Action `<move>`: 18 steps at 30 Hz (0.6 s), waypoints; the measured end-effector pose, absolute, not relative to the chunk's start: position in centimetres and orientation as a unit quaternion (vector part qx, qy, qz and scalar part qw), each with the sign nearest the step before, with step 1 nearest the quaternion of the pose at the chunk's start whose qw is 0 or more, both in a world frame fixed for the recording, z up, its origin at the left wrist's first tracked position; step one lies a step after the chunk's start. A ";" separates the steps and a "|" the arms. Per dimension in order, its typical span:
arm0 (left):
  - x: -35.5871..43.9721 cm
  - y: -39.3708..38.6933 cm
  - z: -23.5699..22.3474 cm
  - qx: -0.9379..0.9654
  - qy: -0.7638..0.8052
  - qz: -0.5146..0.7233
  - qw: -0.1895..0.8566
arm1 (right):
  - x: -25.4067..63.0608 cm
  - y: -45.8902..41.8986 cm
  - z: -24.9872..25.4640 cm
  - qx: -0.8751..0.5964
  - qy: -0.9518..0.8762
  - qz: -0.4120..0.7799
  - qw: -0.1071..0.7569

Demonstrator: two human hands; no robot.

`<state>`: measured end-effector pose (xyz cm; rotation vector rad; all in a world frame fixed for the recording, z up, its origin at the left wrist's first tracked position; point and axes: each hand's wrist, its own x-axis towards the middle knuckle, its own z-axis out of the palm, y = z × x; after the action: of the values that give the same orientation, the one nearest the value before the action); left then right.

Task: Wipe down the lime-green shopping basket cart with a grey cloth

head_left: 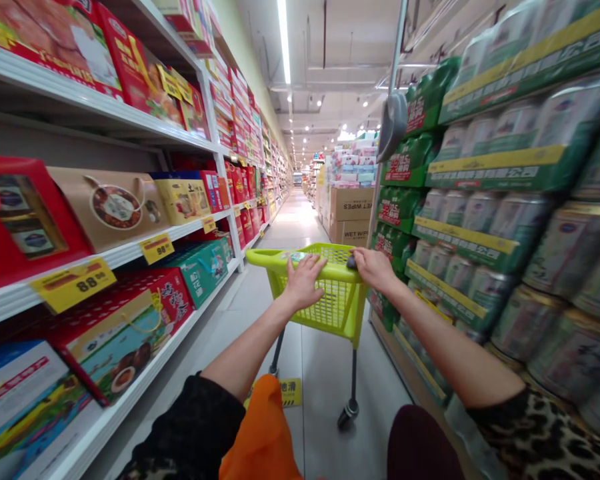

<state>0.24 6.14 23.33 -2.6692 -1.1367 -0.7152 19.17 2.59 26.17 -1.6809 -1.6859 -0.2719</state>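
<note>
A lime-green plastic shopping cart (325, 319) with a lattice basket stands in front of me on thin dark legs with casters. My left hand (304, 281) is on the middle of its near rim, fingers over the top and thumb on the near side. At the rim's right corner, my right hand (373, 268) is closed around the cart. A small dark piece (351, 261) shows beside its fingers; I cannot tell what it is. The bottom of the basket is mostly hidden.
White shelves (225, 210) with boxed gift packs line the left. Stacked can packs (473, 217) rise close on the right, near a hanging grey scoop-like object (393, 123). Wet-wipes cartons (351, 212) stand ahead beside the tiled aisle (300, 212). A yellow floor sign (291, 392) lies below the cart.
</note>
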 end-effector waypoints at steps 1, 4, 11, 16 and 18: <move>0.9 6.0 23.4 -0.892 -0.376 -0.238 0.076 | 19.2 2.9 26.4 -0.666 -0.641 -0.091 0.370; 2.1 5.7 23.8 -0.899 -0.367 -0.227 0.075 | 18.8 3.5 26.9 -0.653 -0.633 -0.074 0.408; -1.0 8.0 24.8 -0.880 -0.415 -0.197 0.118 | 19.7 2.1 26.4 -0.709 -0.658 -0.174 0.184; -2.5 8.6 24.1 -0.862 -0.445 -0.219 0.108 | 22.2 1.4 25.9 -0.741 -0.612 -0.208 0.181; -1.9 8.3 24.0 -0.865 -0.434 -0.230 0.103 | 21.7 1.9 26.0 -0.742 -0.606 -0.203 0.203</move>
<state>-1.86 8.34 23.99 -2.5525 -1.2811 -0.6778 21.68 1.90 25.97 -2.0718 -1.6902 -0.5670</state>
